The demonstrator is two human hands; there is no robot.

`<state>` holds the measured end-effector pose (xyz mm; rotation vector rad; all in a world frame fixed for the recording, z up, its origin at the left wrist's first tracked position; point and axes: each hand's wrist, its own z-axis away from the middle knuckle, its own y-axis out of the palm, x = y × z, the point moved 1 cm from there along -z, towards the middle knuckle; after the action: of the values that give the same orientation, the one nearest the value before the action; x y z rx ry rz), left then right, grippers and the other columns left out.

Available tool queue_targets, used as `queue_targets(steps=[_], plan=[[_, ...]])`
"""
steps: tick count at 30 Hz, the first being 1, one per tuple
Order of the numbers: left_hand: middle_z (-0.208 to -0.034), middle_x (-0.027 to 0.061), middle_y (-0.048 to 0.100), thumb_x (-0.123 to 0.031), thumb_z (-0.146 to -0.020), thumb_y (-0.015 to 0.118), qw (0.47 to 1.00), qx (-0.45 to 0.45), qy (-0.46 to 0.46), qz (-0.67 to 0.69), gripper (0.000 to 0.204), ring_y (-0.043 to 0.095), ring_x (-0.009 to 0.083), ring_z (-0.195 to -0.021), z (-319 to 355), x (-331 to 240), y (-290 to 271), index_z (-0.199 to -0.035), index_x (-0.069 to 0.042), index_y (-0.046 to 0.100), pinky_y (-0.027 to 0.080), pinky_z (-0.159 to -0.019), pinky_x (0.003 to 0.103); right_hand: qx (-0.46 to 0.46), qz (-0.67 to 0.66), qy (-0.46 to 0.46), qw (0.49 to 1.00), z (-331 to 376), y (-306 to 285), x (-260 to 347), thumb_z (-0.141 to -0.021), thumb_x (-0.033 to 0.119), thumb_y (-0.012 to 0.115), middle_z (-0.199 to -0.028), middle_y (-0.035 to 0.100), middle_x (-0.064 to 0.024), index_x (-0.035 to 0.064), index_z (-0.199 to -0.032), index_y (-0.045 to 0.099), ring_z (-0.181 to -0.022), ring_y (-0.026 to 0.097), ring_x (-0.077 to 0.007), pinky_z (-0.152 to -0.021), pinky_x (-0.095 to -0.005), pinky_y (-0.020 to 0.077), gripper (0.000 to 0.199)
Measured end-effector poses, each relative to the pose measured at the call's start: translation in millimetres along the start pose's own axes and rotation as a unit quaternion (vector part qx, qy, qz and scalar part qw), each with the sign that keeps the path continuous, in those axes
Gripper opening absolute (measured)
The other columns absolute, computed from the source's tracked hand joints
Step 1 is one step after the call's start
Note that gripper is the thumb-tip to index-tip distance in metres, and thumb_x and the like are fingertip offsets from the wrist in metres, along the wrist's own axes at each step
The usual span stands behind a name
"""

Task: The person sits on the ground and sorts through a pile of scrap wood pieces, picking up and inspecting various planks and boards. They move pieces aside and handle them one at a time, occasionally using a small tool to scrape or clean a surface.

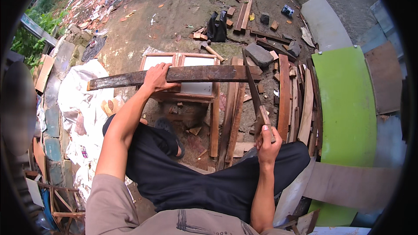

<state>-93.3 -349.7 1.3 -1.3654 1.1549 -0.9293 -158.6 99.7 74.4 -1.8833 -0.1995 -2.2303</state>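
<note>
A long dark wooden plank [204, 73] lies crosswise over a small wooden frame with white panels [199, 88]. My left hand [158, 78] is wrapped over the plank left of its middle, gripping its edges. In my right hand [266, 143] is a hand saw [254, 88], held by its wooden handle. The saw's blade points away from me and crosses the plank near its right end; whether its teeth touch the wood I cannot tell.
A claw hammer [213, 52] lies beyond the frame, near a black bag [217, 27]. Grey stone blocks [259, 55] and several wood strips [283, 95] lie to the right, beside a green board [346, 109]. White sheeting [82, 104] spreads on the left.
</note>
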Motion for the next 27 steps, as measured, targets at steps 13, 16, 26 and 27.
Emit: queue_targets(steps=[13,16,26,27], plan=[[-0.08,0.0119,0.062,-0.078,-0.068,0.07,0.996,-0.062,0.055,-0.021,0.083,0.063,0.0292,-0.07,38,-24,9,-0.111,-0.006,0.066,0.05,-0.064,0.039,-0.018,0.002,-0.007,1.0,22,-24,-3,-0.098,0.026,0.06,-0.053,0.042,0.0027,0.0052,-0.079,0.053,-0.042,0.038,-0.0064,-0.044,-0.0247,0.0385,0.028],[-0.084,0.0133,0.066,-0.075,-0.069,0.071,0.996,-0.059,0.06,0.002,0.081,0.066,0.03,-0.071,43,-43,0,-0.112,-0.007,0.065,0.052,-0.064,0.039,-0.041,0.101,-0.076,0.991,25,-37,-13,-0.098,0.026,0.061,-0.053,0.043,0.0025,0.0051,-0.08,0.054,-0.042,0.039,-0.0067,-0.044,-0.0248,0.0385,0.029],[-0.085,0.0156,0.068,-0.074,-0.067,0.073,0.994,-0.055,0.084,0.04,0.091,0.069,0.0306,-0.07,74,-62,-1,-0.123,-0.004,0.06,0.055,-0.061,0.039,0.03,0.003,0.0,1.0,39,-69,37,-0.097,0.029,0.064,-0.056,0.048,0.0023,0.0035,-0.082,0.06,-0.046,0.043,-0.0056,-0.044,-0.0243,0.036,0.03],[-0.086,0.0159,0.068,-0.074,-0.067,0.073,0.995,-0.039,0.084,0.041,0.092,0.07,0.0308,-0.071,78,-63,-1,-0.125,-0.004,0.06,0.055,-0.061,0.039,0.043,0.03,0.009,0.999,38,-76,43,-0.097,0.03,0.064,-0.056,0.048,0.0024,0.0035,-0.082,0.061,-0.046,0.043,-0.0056,-0.044,-0.0243,0.036,0.03]])
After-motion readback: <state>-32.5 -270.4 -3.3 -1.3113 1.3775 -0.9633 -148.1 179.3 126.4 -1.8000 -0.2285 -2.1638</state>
